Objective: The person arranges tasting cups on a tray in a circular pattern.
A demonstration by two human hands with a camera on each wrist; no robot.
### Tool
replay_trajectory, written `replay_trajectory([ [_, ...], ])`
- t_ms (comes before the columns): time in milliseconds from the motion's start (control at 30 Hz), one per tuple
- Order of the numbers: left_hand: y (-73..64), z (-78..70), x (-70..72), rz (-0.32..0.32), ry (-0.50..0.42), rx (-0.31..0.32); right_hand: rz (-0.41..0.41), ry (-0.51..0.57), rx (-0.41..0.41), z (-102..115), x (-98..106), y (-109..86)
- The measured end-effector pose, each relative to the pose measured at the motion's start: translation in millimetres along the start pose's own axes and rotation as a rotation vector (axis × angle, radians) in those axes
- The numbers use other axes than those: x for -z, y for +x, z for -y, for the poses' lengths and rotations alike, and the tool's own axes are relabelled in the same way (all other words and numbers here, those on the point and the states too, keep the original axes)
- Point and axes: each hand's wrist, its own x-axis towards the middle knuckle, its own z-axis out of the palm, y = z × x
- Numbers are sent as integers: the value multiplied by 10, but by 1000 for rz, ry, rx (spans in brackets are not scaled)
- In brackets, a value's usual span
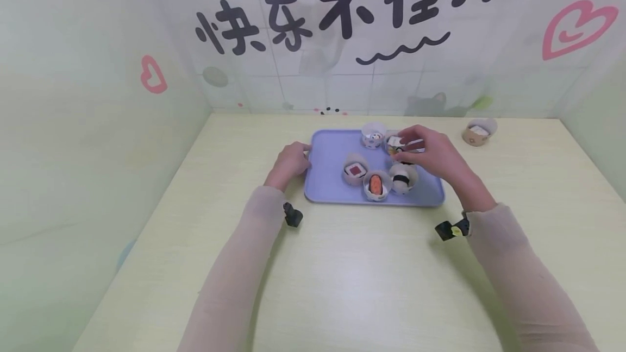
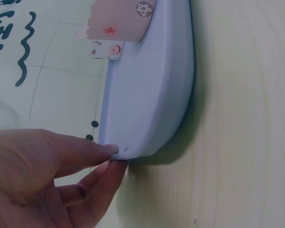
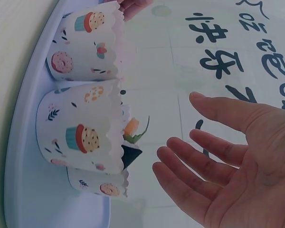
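Note:
My left hand [image 1: 292, 160] pinches the left rim of a blue tray [image 1: 330, 148], thumb on top and fingers beneath in the left wrist view. Several paper cups holding sushi pieces stand on the tray. One cup [image 1: 355, 170] carries a white piece with a red centre; another [image 1: 376, 185] has an orange-topped piece. A black-banded piece sits in a third cup [image 1: 403, 179]. Over the tray's right side hovers my right hand [image 1: 435, 151], fingers spread and holding nothing in the right wrist view. It partly covers a cup [image 1: 393, 144] at the back.
Apart from the tray, a brown paper cup [image 1: 478, 132] with a white piece stands at the table's back right. On the tray's back edge is another printed cup [image 1: 374, 136]. A wall covering [image 1: 313, 69] with black characters and pink hearts rises behind the pale table [image 1: 352, 265].

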Motion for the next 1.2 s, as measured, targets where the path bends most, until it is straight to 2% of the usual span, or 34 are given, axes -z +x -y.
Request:
replay_trajectory([
  [600, -9, -1, 1, 0, 0, 4, -40, 7, -27, -202, 151, -104],
  [800, -7, 6, 6, -4, 7, 1, -86, 29, -16, -296, 195, -138],
  [1200, 14, 31, -7, -11, -1, -4, -174, 4, -51, -428, 315, -205],
])
